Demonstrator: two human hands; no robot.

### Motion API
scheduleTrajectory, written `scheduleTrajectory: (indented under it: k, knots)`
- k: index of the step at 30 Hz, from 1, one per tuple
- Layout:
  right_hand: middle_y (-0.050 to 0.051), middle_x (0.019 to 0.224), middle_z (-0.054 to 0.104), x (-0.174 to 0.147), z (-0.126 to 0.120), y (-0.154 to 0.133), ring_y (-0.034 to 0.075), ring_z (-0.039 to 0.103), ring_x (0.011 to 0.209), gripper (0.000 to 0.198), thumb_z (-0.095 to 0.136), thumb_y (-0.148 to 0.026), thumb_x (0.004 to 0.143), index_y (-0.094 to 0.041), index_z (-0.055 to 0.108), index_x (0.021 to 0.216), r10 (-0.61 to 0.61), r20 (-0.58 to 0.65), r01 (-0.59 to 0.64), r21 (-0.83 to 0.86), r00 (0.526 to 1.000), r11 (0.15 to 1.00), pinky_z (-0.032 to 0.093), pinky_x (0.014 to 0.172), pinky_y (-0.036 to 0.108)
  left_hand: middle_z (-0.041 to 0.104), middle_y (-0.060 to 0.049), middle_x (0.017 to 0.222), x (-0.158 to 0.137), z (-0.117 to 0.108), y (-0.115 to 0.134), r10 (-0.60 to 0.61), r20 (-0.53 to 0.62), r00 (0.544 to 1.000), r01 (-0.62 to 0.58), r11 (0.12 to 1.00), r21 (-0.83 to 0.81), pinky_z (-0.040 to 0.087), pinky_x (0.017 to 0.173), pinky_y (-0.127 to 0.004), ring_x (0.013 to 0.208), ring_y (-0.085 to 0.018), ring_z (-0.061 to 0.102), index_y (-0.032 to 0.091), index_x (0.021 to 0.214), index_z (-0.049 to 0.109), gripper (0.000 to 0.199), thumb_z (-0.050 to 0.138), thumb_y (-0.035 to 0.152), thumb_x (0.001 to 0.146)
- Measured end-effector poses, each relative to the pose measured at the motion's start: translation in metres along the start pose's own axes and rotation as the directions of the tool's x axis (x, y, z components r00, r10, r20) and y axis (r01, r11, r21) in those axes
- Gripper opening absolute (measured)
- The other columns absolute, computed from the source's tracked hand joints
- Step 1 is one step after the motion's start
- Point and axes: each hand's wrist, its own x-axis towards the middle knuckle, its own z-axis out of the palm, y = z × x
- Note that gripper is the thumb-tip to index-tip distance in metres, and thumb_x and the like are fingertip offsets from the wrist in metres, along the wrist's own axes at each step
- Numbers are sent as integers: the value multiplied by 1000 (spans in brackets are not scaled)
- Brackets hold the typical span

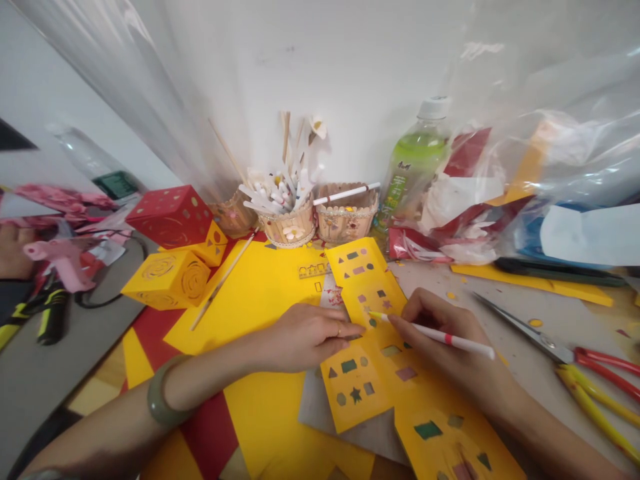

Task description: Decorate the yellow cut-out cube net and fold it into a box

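A yellow card (356, 417) shaped like an unfolded box lies in front of me, with rows of small cut-out triangles, stars, rectangles and other shapes. My left hand (305, 335) rests on its left edge, fingers stretched out and the index fingertip near a hole. In my right hand (447, 333) is a slim white pen-shaped tool (467, 344) with a red band, pinched by thumb and fingers. Its yellowish tip touches or nearly touches the card's middle panel, close to a small hole. A yellow strip stencil (315, 269) lies beyond my left hand.
Scissors (550, 347) with red and yellow handles lie right. Decorated pots (289, 228), a green drink bottle (414, 160) and plastic-wrapped scraps stand at the back. Left are a red box (170, 217), a yellow box (167, 279), a pink glue gun (65, 260) and another person's hand (15, 250).
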Motion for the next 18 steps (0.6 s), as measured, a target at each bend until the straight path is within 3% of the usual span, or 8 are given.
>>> scheduleTrajectory:
  k: [6,13,18]
  knots:
    - [-4,53,41,0,-1,0,9,37,47,29,51,-36,82,-20,39,61,-31,-37,30,-13,999,999,28,39,20,62,-5,114,0,-1,0,0,4,1000,0,1000,2,45,85,-24,102,-16,58,17,117,55,31,44,18,89]
    - [-5,55,41,-2,2,0,9,37,47,27,51,-35,82,-20,40,62,12,8,-13,49,1000,999,26,39,20,63,-6,112,0,0,0,0,-6,1000,0,1000,1,46,85,-27,101,-17,58,16,117,56,31,45,18,89]
    - [-5,54,43,1,-16,0,10,39,48,29,59,-37,78,-21,43,61,60,-216,-15,206,975,978,29,43,21,63,-6,113,0,0,0,0,-17,1000,-1,1000,-31,47,84,-28,100,-17,59,17,116,56,30,43,19,89]
